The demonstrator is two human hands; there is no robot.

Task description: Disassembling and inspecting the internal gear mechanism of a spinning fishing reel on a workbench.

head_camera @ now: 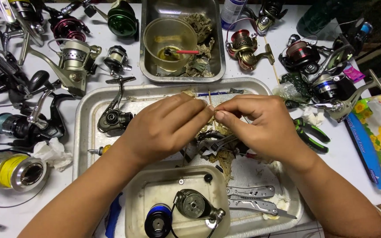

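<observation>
white table [353, 163] under bright, even overhead light

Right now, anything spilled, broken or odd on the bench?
Nothing broken that I can see. The metal tray under both hands is littered with dirty brownish scraps, and the upper pan holds more beside a cup of yellowish liquid. A reel body lies stripped.

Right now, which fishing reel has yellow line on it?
The big silver reel at the table's left edge, beside the left hand's forearm. Its spool is wound with bright yellow line; the other reels nearby show dark, red or green spools.
</observation>
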